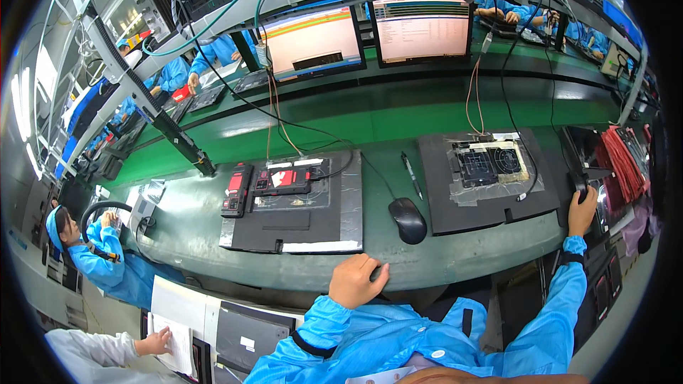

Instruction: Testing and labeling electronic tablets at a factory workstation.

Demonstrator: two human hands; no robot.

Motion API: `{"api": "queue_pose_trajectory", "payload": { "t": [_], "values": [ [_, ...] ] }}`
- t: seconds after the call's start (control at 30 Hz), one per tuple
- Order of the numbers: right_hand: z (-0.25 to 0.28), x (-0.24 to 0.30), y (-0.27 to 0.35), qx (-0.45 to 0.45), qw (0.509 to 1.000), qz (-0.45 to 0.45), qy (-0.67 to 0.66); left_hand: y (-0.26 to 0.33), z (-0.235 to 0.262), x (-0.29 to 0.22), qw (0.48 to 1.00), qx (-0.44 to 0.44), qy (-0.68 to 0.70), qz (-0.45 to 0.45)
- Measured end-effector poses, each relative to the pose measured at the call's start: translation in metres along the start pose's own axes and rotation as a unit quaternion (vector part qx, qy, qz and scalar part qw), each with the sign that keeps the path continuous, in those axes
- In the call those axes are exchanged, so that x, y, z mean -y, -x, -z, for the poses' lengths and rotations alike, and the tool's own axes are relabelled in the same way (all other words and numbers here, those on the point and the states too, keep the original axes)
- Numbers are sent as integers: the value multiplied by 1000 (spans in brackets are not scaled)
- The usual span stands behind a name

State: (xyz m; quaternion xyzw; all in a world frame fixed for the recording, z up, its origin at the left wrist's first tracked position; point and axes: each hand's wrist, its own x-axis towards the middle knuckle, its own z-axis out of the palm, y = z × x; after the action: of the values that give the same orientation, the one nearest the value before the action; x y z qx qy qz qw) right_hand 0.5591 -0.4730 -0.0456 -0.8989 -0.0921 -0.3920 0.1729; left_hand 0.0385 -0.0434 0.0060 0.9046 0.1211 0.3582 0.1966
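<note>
My left hand [356, 279] is curled into a loose fist at the front edge of the green bench, thumb out to the right, with nothing visible in it. At the right end of the bench, my right hand [583, 212] has its fingers around a small black object [580, 186], whose kind I cannot make out. Between the hands lies a black computer mouse [408, 220], with a pen [411, 175] behind it. On the left black pad [284, 222] sit two black-and-red handheld devices [236, 190]. The right black pad [455, 216] bears a taped fixture plate [491, 163].
Two monitors [423, 28] stand behind the bench, with cables hanging in front. Red strips [623, 163] and dark panels crowd the far right. A black post [178, 144] rises at left. A person in blue [107, 256] sits left; a grey-sleeved person's hand [155, 342] rests on papers.
</note>
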Motion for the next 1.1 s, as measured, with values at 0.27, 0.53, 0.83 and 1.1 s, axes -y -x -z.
{"api": "queue_pose_trajectory", "payload": {
  "t": [0.27,0.53,0.83,1.1],
  "values": [
    [10,11,0,1,1000,-2,-3,0,-1,1,1000,4,-3,6],
    [11,16,1,7,1000,-12,-8,2,-1,3,1000,3,-5,1],
    [8,11,1,9,1000,-6,-6,0,-1,0,1000,2,-9,1],
    [8,13,1,13,1000,-6,-1,0,-1,1,1000,1,-10,2]
  ]
}}
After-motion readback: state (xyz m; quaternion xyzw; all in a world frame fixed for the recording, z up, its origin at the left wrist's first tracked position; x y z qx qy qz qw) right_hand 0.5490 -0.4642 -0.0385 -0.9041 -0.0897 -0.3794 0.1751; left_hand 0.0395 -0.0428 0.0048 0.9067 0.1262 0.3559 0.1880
